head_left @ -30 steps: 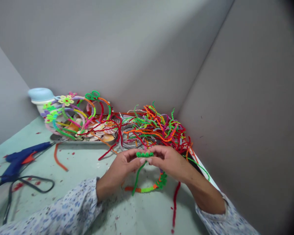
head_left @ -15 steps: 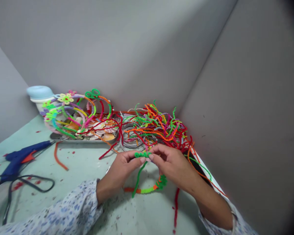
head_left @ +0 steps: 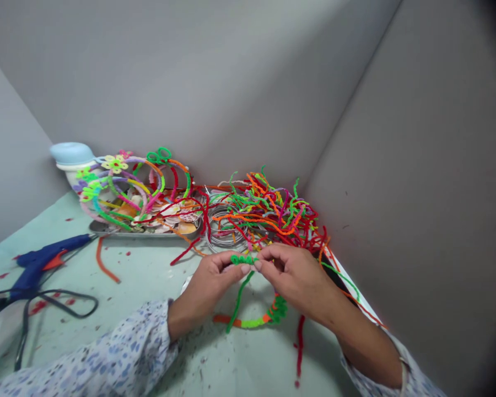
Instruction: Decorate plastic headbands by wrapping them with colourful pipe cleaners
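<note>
My left hand (head_left: 209, 284) pinches the left end of a coiled green pipe cleaner (head_left: 243, 259). Thumb and fingertips of my right hand (head_left: 293, 275) close on its right end. From the coil a straight green tail (head_left: 238, 302) hangs down between my hands. Below them, a curved band (head_left: 252, 323) wrapped in orange and yellow-green shows, with green coils (head_left: 278, 310) on its right side. The upper part of this band is hidden behind my right hand.
At left lie a blue glue gun (head_left: 45, 259) and its cord. Behind it, wrapped hoops with flowers (head_left: 114, 164) stand by a metal tray (head_left: 149, 235) of shells and a blue-lidded container (head_left: 72, 154). Wire rings (head_left: 219, 242) and a pipe-cleaner heap (head_left: 289, 215) sit behind my hands.
The whole view has shifted slightly, so things appear a little further right. Both hands keep their pinch on the green coil, with little change in their pose.
</note>
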`<state>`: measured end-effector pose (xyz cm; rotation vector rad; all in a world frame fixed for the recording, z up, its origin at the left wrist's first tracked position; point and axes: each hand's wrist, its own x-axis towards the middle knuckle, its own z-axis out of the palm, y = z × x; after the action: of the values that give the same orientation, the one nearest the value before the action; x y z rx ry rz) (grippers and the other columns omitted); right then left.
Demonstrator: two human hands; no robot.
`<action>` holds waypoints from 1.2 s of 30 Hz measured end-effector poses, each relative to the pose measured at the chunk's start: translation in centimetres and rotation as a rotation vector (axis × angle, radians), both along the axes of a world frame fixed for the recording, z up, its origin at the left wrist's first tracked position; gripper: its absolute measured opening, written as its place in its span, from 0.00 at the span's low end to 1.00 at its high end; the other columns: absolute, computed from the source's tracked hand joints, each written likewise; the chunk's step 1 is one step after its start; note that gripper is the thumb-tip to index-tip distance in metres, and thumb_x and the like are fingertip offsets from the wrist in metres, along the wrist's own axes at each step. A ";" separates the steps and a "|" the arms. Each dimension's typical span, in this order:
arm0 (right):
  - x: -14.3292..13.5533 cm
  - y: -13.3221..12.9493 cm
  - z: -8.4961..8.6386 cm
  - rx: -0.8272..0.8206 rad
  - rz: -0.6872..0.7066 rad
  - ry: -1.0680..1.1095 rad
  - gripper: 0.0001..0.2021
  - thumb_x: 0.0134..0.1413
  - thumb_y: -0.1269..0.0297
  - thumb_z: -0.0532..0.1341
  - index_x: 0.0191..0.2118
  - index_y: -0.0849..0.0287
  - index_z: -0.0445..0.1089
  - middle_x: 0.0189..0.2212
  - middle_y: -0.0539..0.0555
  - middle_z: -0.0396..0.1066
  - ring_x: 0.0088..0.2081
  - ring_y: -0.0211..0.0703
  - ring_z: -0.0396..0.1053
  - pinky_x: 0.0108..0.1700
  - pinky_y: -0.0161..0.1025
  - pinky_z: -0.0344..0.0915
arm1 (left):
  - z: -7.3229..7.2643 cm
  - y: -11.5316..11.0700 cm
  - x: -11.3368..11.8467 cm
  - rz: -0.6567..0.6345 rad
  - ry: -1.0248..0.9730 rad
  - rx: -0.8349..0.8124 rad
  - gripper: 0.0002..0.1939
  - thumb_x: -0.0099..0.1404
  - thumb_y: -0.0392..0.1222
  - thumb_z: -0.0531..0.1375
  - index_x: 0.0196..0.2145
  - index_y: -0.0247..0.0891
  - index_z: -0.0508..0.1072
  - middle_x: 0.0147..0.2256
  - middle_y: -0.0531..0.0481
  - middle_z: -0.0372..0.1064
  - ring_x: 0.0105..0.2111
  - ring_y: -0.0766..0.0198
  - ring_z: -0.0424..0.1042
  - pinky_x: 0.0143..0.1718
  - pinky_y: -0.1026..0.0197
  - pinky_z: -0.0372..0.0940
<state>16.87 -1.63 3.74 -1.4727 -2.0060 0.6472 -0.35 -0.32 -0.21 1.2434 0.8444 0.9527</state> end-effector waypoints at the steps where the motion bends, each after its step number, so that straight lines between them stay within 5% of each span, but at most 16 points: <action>1: 0.0 0.0 -0.1 -0.004 0.000 0.005 0.07 0.53 0.67 0.57 0.27 0.56 0.70 0.24 0.48 0.68 0.24 0.35 0.59 0.25 0.32 0.51 | -0.1 0.0 0.0 -0.007 0.007 -0.001 0.09 0.57 0.42 0.62 0.33 0.35 0.77 0.30 0.50 0.73 0.29 0.65 0.66 0.33 0.64 0.60; 5: 0.1 0.2 -0.4 -0.040 0.003 0.036 0.07 0.53 0.66 0.57 0.27 0.56 0.70 0.22 0.47 0.66 0.23 0.35 0.58 0.25 0.32 0.51 | -0.2 0.2 -0.2 -0.057 0.025 -0.051 0.10 0.58 0.45 0.62 0.31 0.35 0.77 0.19 0.57 0.61 0.19 0.72 0.52 0.21 0.67 0.48; 10: 0.3 0.4 -0.9 -0.086 0.012 0.115 0.06 0.53 0.64 0.57 0.28 0.57 0.70 0.22 0.47 0.66 0.23 0.35 0.58 0.24 0.31 0.52 | -0.2 0.5 -0.2 -0.081 0.028 -0.104 0.12 0.57 0.47 0.62 0.28 0.34 0.72 0.18 0.60 0.49 0.18 0.73 0.42 0.19 0.65 0.37; 24: 0.5 0.6 -0.8 -0.209 0.029 0.300 0.05 0.50 0.64 0.61 0.34 0.57 0.70 0.24 0.47 0.65 0.23 0.33 0.56 0.23 0.31 0.53 | 0.0 0.7 -0.6 -0.107 0.041 -0.079 0.13 0.57 0.47 0.62 0.32 0.34 0.75 0.18 0.60 0.50 0.18 0.73 0.41 0.19 0.64 0.36; 36: 0.4 0.8 -0.8 -0.165 0.058 0.286 0.09 0.49 0.68 0.61 0.39 0.59 0.66 0.27 0.47 0.65 0.22 0.32 0.54 0.23 0.31 0.54 | 1.2 0.5 -0.4 -0.069 0.118 -0.051 0.08 0.56 0.42 0.61 0.29 0.35 0.76 0.19 0.58 0.58 0.18 0.72 0.47 0.22 0.66 0.45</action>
<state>17.28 -0.81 2.95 -1.3301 -1.8145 1.0088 -0.78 0.22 0.96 1.2856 0.9069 0.8045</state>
